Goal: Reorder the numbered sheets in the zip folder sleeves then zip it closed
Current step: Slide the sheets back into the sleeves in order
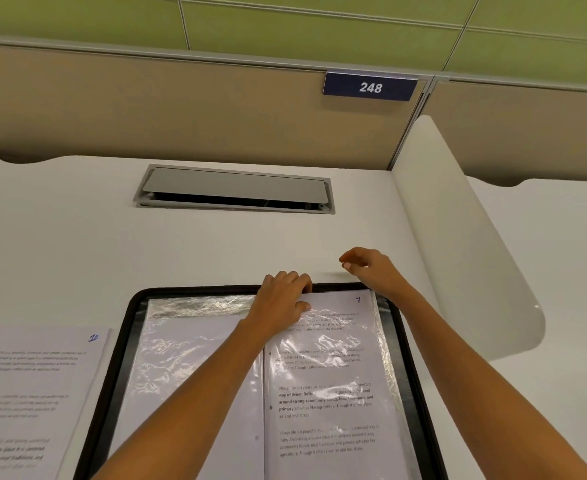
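A black zip folder lies open on the white desk, its clear sleeves spread left and right. The right sleeve holds a printed sheet marked 7. The left sleeve shows a blank white page under crinkled plastic. My left hand grips the top edge of the right sleeve near the spine, thumb on the plastic and fingers curled over the edge. My right hand hovers just above the folder's top right corner with fingers loosely bent, holding nothing. A loose sheet marked 10 lies on the desk left of the folder.
A grey cable hatch is set into the desk behind the folder. A curved white divider rises at the right. A beige partition with a sign reading 248 stands at the back.
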`<state>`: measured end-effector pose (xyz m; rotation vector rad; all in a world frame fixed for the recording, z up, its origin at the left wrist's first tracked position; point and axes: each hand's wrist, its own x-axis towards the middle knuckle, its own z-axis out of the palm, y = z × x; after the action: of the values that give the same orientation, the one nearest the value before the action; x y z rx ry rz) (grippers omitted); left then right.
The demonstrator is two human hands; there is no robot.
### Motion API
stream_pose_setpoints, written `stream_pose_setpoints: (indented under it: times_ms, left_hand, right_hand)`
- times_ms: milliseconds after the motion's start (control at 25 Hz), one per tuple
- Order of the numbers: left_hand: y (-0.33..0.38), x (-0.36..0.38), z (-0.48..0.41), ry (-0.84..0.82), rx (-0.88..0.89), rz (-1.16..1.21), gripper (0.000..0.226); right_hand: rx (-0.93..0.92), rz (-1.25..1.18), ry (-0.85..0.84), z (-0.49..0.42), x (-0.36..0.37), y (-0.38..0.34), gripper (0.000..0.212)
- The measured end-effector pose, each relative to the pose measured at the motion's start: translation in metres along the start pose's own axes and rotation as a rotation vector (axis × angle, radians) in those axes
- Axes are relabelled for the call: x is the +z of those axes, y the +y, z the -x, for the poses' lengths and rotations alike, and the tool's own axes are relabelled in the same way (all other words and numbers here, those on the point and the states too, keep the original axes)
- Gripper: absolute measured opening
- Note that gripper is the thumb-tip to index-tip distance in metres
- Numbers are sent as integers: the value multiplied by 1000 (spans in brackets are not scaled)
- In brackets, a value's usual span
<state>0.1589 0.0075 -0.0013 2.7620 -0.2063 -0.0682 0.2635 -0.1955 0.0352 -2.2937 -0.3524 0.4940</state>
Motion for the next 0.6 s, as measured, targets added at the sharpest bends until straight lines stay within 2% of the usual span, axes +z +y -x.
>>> stream_pose_setpoints:
  times_ms: [120, 280, 600]
  left_hand:
    - [1, 0, -1, 30, -1, -16, 19]
    - [1, -1, -2, -1, 40, -27, 24]
    - [2, -3, 7, -78, -22, 145, 19]
  right_hand:
    - [-100, 83, -39, 8, 11, -7, 15]
    - [-185, 151, -94, 13, 22, -14, 13]
    - [-120, 97, -69, 20, 16, -17, 18]
